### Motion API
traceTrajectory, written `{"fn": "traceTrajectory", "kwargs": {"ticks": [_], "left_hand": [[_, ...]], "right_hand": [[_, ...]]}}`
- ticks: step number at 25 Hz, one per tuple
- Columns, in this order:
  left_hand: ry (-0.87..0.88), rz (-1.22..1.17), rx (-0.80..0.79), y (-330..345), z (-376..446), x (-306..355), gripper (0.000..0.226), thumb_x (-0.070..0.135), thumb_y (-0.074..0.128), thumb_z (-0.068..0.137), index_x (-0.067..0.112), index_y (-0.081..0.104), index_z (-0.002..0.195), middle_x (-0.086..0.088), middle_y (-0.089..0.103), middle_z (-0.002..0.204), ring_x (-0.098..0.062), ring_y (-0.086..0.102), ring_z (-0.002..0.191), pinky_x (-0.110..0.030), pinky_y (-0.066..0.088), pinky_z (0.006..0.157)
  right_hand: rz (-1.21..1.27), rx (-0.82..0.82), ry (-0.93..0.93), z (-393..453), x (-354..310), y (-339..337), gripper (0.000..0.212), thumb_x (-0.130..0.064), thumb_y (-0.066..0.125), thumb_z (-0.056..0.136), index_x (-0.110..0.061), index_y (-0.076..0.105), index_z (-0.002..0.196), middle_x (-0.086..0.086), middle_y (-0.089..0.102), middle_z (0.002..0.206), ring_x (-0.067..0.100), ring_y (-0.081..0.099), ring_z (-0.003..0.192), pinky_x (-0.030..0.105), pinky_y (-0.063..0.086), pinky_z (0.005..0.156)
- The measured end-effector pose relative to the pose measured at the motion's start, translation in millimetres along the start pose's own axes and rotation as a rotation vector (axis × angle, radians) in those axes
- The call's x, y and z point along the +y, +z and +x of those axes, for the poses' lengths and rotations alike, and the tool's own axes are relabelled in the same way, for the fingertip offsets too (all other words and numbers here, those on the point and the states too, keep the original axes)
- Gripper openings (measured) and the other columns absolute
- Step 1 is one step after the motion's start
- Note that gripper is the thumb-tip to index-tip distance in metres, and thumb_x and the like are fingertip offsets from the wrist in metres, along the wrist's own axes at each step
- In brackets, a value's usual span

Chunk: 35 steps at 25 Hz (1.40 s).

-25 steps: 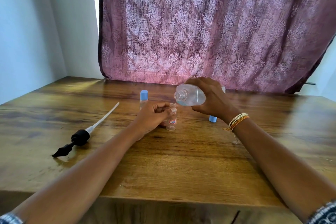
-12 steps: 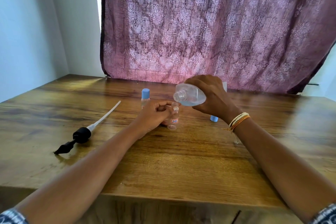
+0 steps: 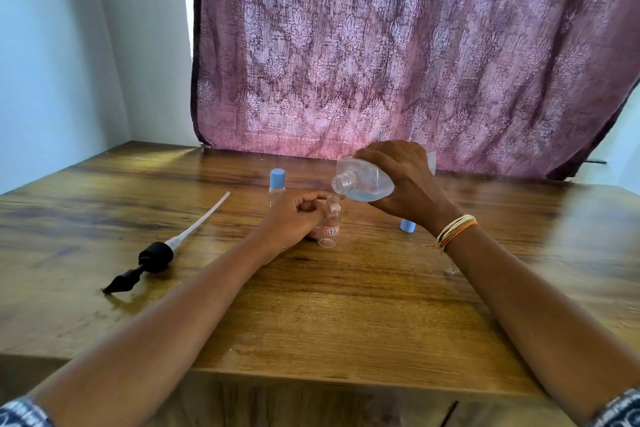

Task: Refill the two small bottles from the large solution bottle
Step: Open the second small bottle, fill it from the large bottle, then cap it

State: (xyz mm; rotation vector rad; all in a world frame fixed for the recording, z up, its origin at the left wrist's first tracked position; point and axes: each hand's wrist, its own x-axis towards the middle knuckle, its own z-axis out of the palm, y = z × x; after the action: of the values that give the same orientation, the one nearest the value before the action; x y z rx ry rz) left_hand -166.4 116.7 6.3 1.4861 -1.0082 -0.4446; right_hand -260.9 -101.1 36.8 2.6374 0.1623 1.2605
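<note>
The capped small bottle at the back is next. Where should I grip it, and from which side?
Grip the capped small bottle round its clear body below the blue cap, coming from the left: it stands upright, and the left hand and open small bottle crowd its right.

1. The curtain [image 3: 398, 55] was mauve with a damask pattern.
2. The capped small bottle [image 3: 277, 188], at 11 o'clock from the left hand [image 3: 294, 218], wore a light-blue cap.
3. The pump dispenser [image 3: 152, 258] was black with a white tube.
4. The table [image 3: 311, 305] showed brown wood grain.
</note>
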Motion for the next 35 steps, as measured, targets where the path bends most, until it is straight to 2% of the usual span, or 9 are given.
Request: {"fn": "traceTrajectory", "kwargs": {"ticks": [5, 8, 12, 15, 20, 30, 35], "left_hand": [[0.000, 0.004, 0.001, 0.9, -0.5, 2.5, 0.022, 0.011, 0.064, 0.088, 0.030, 0.068, 0.097, -0.015, 0.074, 0.099, -0.016, 0.073, 0.089, -0.027, 0.060, 0.065], [-0.008, 0.004, 0.004, 0.7, -0.3, 1.7, 0.020, 0.010, 0.064, 0.088, 0.025, 0.069, 0.101, -0.014, 0.074, 0.098, -0.013, 0.073, 0.085, -0.025, 0.059, 0.063], [0.031, 0.045, 0.019, 0.8, 1.2, -1.8, 0.022, 0.009, 0.064, 0.089, 0.025, 0.069, 0.103, -0.022, 0.072, 0.099, -0.033, 0.070, 0.096, -0.050, 0.059, 0.079], [0.047, 0.055, 0.016, 0.6, 0.6, -0.8, 0.022, 0.009, 0.064, 0.089, 0.027, 0.069, 0.101, -0.025, 0.071, 0.098, -0.035, 0.069, 0.091, -0.054, 0.056, 0.082], [0.040, 0.006, 0.010, 2.5, -2.3, 4.6, 0.024, 0.008, 0.065, 0.087, 0.032, 0.069, 0.091, -0.035, 0.066, 0.098, -0.031, 0.058, 0.080, -0.047, 0.054, 0.077], [0.029, 0.037, 0.010, 0.7, 0.1, 0.0, 0.026, 0.010, 0.064, 0.088, 0.036, 0.067, 0.092, -0.022, 0.072, 0.100, -0.036, 0.068, 0.098, -0.050, 0.058, 0.082], [0.025, 0.043, 0.005, 0.5, -0.3, 1.5, 0.026, 0.010, 0.063, 0.089, 0.035, 0.066, 0.091, -0.023, 0.071, 0.101, -0.035, 0.067, 0.093, -0.039, 0.059, 0.075]], "right_hand": [[-0.025, 0.001, -0.007, -1.5, 3.5, 3.9, 0.052, -0.051, 0.068, 0.079, -0.028, 0.053, 0.123, 0.002, 0.065, 0.115, 0.028, 0.060, 0.105, 0.053, 0.042, 0.084], [-0.031, 0.003, -0.012, -1.9, 4.2, 4.8, 0.053, -0.051, 0.069, 0.078, -0.028, 0.052, 0.123, 0.002, 0.064, 0.116, 0.028, 0.059, 0.106, 0.052, 0.041, 0.085], [-0.044, 0.014, -0.007, -2.0, 3.4, 3.8, 0.055, -0.048, 0.071, 0.077, -0.029, 0.050, 0.124, 0.001, 0.064, 0.116, 0.028, 0.058, 0.107, 0.052, 0.041, 0.087], [-0.040, 0.008, 0.000, -1.8, 2.9, 3.2, 0.055, -0.050, 0.070, 0.078, -0.030, 0.049, 0.125, 0.001, 0.064, 0.117, 0.028, 0.058, 0.109, 0.052, 0.040, 0.088], [-0.047, 0.011, -0.008, -1.8, 2.6, 1.8, 0.055, -0.051, 0.068, 0.079, -0.029, 0.048, 0.125, 0.003, 0.064, 0.117, 0.029, 0.058, 0.108, 0.053, 0.040, 0.088], [-0.059, 0.019, -0.006, -1.3, 3.6, 1.1, 0.056, -0.051, 0.070, 0.077, -0.031, 0.046, 0.124, 0.002, 0.064, 0.116, 0.028, 0.058, 0.108, 0.053, 0.041, 0.088], [-0.066, 0.021, -0.010, -1.7, 4.1, 1.6, 0.056, -0.050, 0.071, 0.077, -0.030, 0.047, 0.124, 0.002, 0.063, 0.117, 0.028, 0.058, 0.108, 0.052, 0.040, 0.089]]}}
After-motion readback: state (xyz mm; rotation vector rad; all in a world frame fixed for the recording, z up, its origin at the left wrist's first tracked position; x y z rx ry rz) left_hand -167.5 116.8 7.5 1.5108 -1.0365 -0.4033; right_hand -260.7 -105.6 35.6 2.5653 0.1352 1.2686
